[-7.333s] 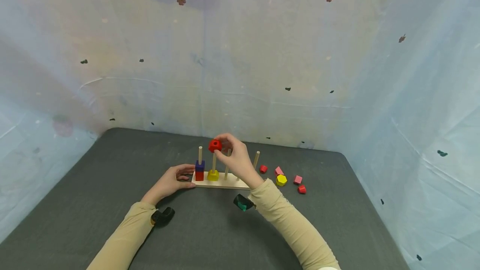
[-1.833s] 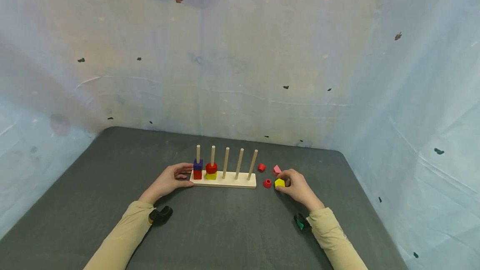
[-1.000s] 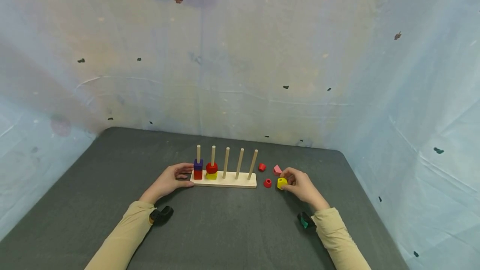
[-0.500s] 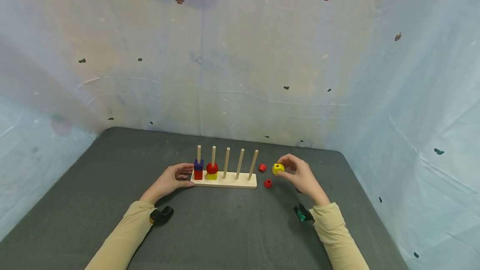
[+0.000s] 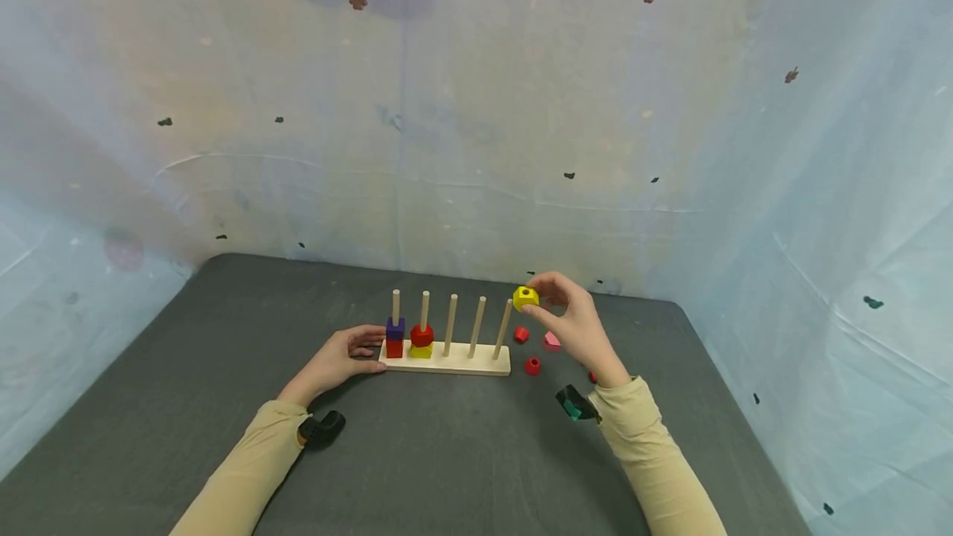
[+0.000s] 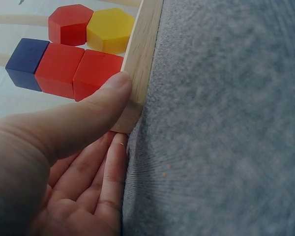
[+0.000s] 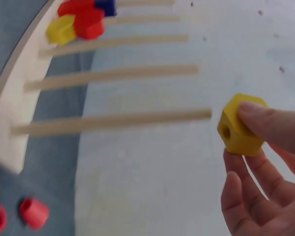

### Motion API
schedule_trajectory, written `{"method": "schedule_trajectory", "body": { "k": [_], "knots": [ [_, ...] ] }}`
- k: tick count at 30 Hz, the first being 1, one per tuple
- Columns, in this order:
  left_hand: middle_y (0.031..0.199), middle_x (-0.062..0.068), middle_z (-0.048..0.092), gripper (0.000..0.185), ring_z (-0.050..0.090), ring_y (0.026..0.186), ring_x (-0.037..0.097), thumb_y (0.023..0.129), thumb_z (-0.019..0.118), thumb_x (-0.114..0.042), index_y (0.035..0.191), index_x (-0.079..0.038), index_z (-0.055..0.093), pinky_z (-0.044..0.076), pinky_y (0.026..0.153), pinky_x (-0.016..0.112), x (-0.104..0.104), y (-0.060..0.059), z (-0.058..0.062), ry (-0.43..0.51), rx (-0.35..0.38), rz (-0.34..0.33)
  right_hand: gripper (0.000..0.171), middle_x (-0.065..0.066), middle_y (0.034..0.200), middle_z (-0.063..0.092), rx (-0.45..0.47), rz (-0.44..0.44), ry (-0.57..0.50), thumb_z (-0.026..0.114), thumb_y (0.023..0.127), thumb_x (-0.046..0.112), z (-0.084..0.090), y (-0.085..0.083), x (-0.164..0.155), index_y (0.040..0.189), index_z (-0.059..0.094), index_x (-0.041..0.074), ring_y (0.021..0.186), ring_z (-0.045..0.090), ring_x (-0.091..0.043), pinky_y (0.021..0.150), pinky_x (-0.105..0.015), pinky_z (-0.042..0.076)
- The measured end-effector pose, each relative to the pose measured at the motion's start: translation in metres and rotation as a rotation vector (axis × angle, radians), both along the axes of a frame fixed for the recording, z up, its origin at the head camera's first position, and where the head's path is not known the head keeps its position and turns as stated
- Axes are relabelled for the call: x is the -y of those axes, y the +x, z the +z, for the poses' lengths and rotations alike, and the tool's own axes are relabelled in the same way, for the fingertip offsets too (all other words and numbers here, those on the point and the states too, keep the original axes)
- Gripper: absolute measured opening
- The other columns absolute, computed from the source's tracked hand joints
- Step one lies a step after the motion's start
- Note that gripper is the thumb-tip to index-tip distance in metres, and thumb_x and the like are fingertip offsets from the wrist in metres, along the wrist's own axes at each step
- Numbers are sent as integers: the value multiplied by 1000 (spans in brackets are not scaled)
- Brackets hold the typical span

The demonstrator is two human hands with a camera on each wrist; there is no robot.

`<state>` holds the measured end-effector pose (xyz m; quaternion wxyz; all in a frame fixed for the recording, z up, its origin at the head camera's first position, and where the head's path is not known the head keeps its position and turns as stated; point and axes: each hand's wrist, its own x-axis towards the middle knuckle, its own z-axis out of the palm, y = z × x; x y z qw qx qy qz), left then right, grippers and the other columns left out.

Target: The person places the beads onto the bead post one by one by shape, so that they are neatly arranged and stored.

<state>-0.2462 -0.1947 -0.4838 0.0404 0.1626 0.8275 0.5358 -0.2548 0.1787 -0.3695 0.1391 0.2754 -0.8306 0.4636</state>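
Observation:
My right hand (image 5: 569, 317) pinches a yellow hexagonal block (image 5: 525, 298) (image 7: 241, 125) in the air, just right of the tip of the rightmost peg (image 5: 505, 318) (image 7: 113, 122). The wooden peg board (image 5: 447, 361) (image 6: 142, 54) has several upright pegs. The first peg carries red cubes (image 6: 77, 69) and a blue cube (image 5: 395, 327); the second carries a yellow hexagon (image 5: 421, 350) under a red one (image 5: 422, 335). My left hand (image 5: 338, 358) holds the board's left end, thumb (image 6: 83, 115) pressed on its edge.
Loose pieces lie on the dark grey mat (image 5: 417, 445) right of the board: two small red cylinders (image 5: 532, 366) (image 5: 521, 334) and a pink block (image 5: 551, 342). Pale blue sheeting (image 5: 476, 122) walls in the back and sides.
My right hand picked the yellow hexagon off the mat and lifted it up and left toward the rightmost peg's tip. The left hand stayed on the board.

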Motion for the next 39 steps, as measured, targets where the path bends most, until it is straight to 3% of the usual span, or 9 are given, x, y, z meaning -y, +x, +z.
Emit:
{"method": "schedule_trajectory", "body": {
  "k": [6, 12, 15, 20, 25, 28, 33, 39],
  "knots": [
    [132, 25, 52, 62, 51, 118, 38, 81, 77, -10, 133, 7, 48, 46, 95, 49, 0, -1, 0, 3, 4, -8, 29, -13, 107, 63, -55, 75, -52, 72, 84, 1, 31, 12, 37, 111, 60, -1, 96, 61, -26, 79, -37, 52],
    [131, 26, 52, 63, 52, 118, 38, 81, 78, -11, 133, 8, 48, 46, 95, 49, 1, 0, 1, 7, -1, -11, 31, -3, 110, 63, -56, 146, -88, 73, 85, 9, 16, -8, 66, 113, 61, 9, 97, 63, -18, 80, -33, 53],
    [131, 26, 52, 63, 52, 118, 38, 81, 78, -11, 133, 8, 48, 46, 95, 49, 1, 0, 1, 7, -5, -9, 31, -3, 110, 63, -59, 171, -99, 73, 85, 10, 13, -9, 81, 114, 61, 11, 96, 64, -17, 81, -32, 53],
    [131, 26, 52, 63, 52, 117, 39, 80, 78, -10, 132, 9, 48, 46, 94, 49, 1, -2, -2, 3, -5, -6, 30, -3, 110, 61, -93, 203, -106, 72, 86, 9, 9, -7, 105, 113, 61, 10, 95, 64, -16, 81, -34, 54],
    [132, 24, 52, 63, 52, 118, 37, 80, 78, -11, 134, 6, 49, 47, 94, 48, 4, -14, -20, -13, -7, 14, 29, -3, 110, 60, -100, 211, -106, 71, 87, 8, 3, -6, 122, 114, 61, 10, 96, 63, -15, 83, -35, 54],
    [132, 20, 53, 64, 53, 118, 33, 80, 79, -15, 134, 2, 50, 48, 94, 45, 6, -21, -29, -19, -1, 28, 29, -9, 109, 61, -109, 203, -119, 71, 86, 4, 5, -2, 129, 113, 61, 5, 94, 63, -21, 82, -39, 54],
    [132, 17, 54, 66, 54, 118, 31, 78, 80, -21, 134, -2, 52, 48, 94, 42, 8, -23, -32, -17, 7, 27, 28, -22, 107, 59, -107, 189, -149, 68, 86, -4, 15, 14, 135, 112, 59, -7, 92, 61, -34, 81, -50, 52],
    [132, 15, 54, 67, 53, 119, 30, 77, 82, -21, 133, -3, 52, 48, 95, 42, 8, -21, -30, -18, 16, 29, 30, -23, 109, 57, -66, 171, -150, 66, 86, -7, 15, 19, 139, 114, 57, -8, 94, 60, -36, 81, -49, 52]
  ]
}}
